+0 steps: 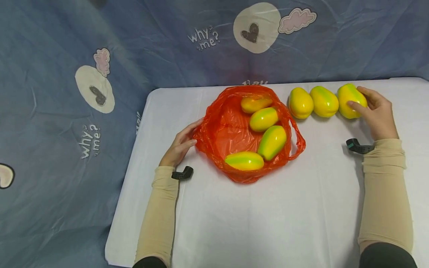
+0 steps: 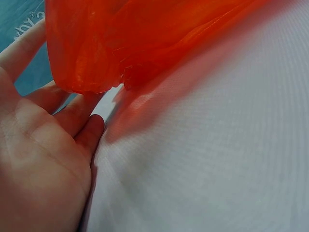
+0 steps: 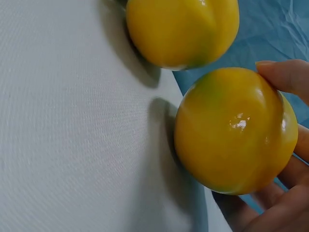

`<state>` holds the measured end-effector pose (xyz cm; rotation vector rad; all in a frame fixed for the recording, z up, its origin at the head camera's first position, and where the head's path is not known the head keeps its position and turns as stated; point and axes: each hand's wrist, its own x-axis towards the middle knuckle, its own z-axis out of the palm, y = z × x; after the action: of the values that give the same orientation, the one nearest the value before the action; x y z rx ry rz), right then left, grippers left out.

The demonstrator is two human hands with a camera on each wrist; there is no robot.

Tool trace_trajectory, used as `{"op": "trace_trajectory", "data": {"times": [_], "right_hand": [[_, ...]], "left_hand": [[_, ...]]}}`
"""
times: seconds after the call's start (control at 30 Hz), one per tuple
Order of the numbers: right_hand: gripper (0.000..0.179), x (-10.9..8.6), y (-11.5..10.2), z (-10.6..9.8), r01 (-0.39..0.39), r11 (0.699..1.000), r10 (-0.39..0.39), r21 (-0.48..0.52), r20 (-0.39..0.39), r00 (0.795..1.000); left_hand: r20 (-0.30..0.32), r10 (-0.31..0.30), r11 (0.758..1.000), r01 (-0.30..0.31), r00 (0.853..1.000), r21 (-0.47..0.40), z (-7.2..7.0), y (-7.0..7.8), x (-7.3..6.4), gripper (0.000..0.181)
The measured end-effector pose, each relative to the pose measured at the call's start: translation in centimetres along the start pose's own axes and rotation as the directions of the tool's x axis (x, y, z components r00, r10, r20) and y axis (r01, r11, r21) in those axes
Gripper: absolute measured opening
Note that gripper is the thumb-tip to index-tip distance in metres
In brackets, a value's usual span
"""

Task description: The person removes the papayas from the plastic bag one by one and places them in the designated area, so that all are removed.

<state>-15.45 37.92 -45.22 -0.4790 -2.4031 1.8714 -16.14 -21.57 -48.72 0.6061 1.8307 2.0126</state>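
Note:
A red plastic bag [image 1: 228, 130] lies with its mouth spread wide on the white table, several glossy yellow-green fruits [image 1: 246, 160] inside, mango-like in shape. At its left edge my left hand [image 1: 181, 145] rests with loosely extended fingers; in the left wrist view they reach behind the red film [image 2: 140, 43]. To the right of the bag, three plump yellow fruits with green streaks stand in a row. My right hand [image 1: 378, 111] holds the rightmost yellow fruit [image 1: 350, 100] between thumb and fingers. The right wrist view shows this fruit close up, its far side hidden.
The left fruit [image 1: 301, 103] and middle fruit [image 1: 324, 101] of the row sit close together near the table's back edge. A bag handle loop [image 1: 296, 143] sticks out to the right. Beyond the white table [image 1: 261, 223] hangs a blue printed cloth [image 1: 161, 44].

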Motion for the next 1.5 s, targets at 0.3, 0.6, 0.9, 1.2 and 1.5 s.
{"op": "trace_trajectory", "data": {"times": [0.3,0.6,0.9,1.2,1.5], "right_hand": [[0.059,0.1,0.41,-0.11,-0.025,0.993,0.03,-0.119,0.037,0.999],[0.06,0.09,0.33,0.06,-0.026,0.986,0.036,-0.165,0.058,0.998],[0.061,0.09,0.14,0.35,-0.01,0.99,0.018,-0.139,0.051,0.999],[0.062,0.17,0.46,0.23,-0.021,0.993,0.026,-0.119,0.039,0.999],[0.062,0.3,0.49,0.35,-0.012,0.994,0.016,-0.111,0.039,0.999]], "left_hand": [[-0.001,0.006,1.0,-0.006,1.0,0.009,0.02,0.05,-0.15,0.065],[-0.007,0.002,1.0,-0.002,1.0,0.009,-0.08,0.07,-0.17,0.065],[-0.009,-0.003,1.0,0.003,1.0,0.009,-0.07,0.09,-0.12,0.065],[-0.01,-0.009,1.0,0.009,1.0,0.009,0.04,0.03,0.12,0.065],[-0.014,-0.008,1.0,0.008,1.0,0.019,0.06,0.03,0.08,0.064]]}}
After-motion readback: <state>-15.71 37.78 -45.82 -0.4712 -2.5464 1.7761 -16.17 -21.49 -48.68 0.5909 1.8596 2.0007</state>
